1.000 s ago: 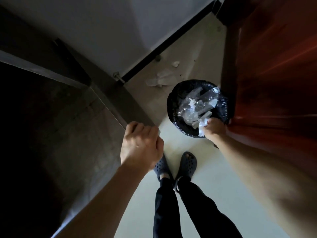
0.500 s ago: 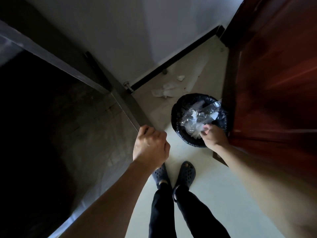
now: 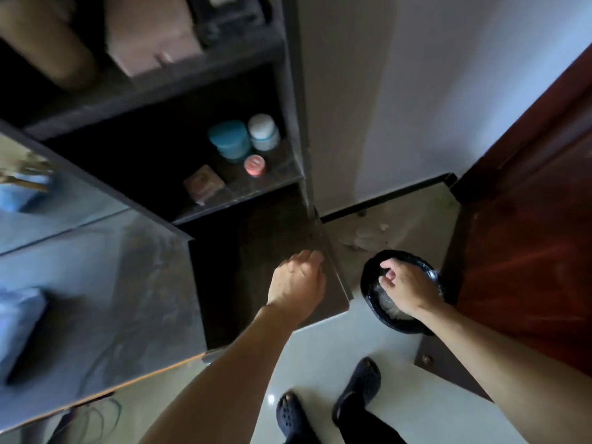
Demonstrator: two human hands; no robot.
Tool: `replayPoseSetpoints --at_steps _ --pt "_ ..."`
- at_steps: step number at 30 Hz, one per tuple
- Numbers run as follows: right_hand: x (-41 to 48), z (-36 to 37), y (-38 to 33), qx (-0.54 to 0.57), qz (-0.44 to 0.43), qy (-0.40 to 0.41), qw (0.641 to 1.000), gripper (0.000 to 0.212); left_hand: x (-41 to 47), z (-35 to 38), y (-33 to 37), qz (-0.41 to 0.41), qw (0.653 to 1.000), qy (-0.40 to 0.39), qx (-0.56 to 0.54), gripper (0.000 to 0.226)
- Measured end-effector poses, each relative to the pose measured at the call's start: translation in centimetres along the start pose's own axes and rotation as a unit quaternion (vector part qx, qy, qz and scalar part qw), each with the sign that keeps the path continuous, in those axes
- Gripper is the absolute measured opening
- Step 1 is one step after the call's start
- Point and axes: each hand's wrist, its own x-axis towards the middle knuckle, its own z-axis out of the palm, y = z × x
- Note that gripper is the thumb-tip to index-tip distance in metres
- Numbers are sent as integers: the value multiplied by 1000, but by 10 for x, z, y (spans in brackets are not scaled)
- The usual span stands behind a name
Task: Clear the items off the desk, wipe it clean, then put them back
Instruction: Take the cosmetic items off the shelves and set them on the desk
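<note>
pale tiled floor (image 3: 320,354) corner. right hand (image 3: 404,288), fingers loosely curled and holding nothing i can see, sits over the round black-lined bin (image 3: 371,293) right under it. left hand (image 3: 296,282) looks half open and empty; pull out carelessly and the liner could snag and tip rubbish out.

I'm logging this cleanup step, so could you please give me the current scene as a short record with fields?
left hand: left hand over the dark desk corner, fingers curled loosely, holding nothing visible
right hand: right hand over the bin, fingers bent down into it; grasp unclear
bin: black-lined trash bin on the floor beside the wooden door, clear plastic inside
shelf: teal jar, white jar, small pink jar
floor: paper scraps behind the bin
</note>
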Motion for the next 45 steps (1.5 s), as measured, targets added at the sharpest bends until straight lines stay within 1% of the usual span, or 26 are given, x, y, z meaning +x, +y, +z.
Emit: replayPoseSetpoints --at_steps 8,11,13,16,19,21,23,24,26,28,30,33,38,41,44,45 --pt "-30 -33 -124 -24 -104 19 994 33 -45 -104 -52 -40 997 70 -1 26" --pt "-40 -49 -170 -13 -133 48 990 33 -59 -138 -67 -48 994 96 -2 27" --pt "-46 -64 -203 9 -160 74 984 34 -63 -161 -74 -49 990 129 -11 25" --pt "-53 -94 -252 44 -241 141 959 30 -59 -200 -77 -54 978 198 -27 20" --pt "-57 -132 -301 67 -318 244 914 22 -46 -245 -74 -80 950 293 -72 23" --pt "-52 -158 -330 75 -346 302 885 23 -33 -273 -69 -100 927 343 -109 27" --pt "-42 -183 -354 63 -353 328 874 29 -18 -294 -63 -111 915 364 -136 37" --pt "-36 -193 -365 44 -343 326 880 35 -11 -302 -60 -112 914 364 -143 41" --pt "-21 -210 -384 -5 -298 294 908 50 5 -312 -53 -117 921 347 -133 50" --pt "-9 -219 -399 -43 -251 246 935 63 19 -316 -47 -152 929 321 -106 58" --pt "-2 -221 -409 -71 -234 208 947 71 31 -319 -45 -186 925 314 -103 62" --pt "5 -218 -414 -109 -238 184 947 72 44 -319 -51 -206 920 316 -107 56" --pt "10 -219 -414 -138 -251 173 942 71 49 -314 -54 -211 914 319 -133 52" --pt "12 -221 -414 -153 -264 171 937 75 47 -313 -53 -215 909 327 -142 43" --pt "11 -219 -418 -180 -259 174 933 87 34 -310 -52 -181 912 344 -130 29" --pt "11 -218 -420 -187 -252 173 934 88 28 -308 -52 -163 916 347 -121 27"
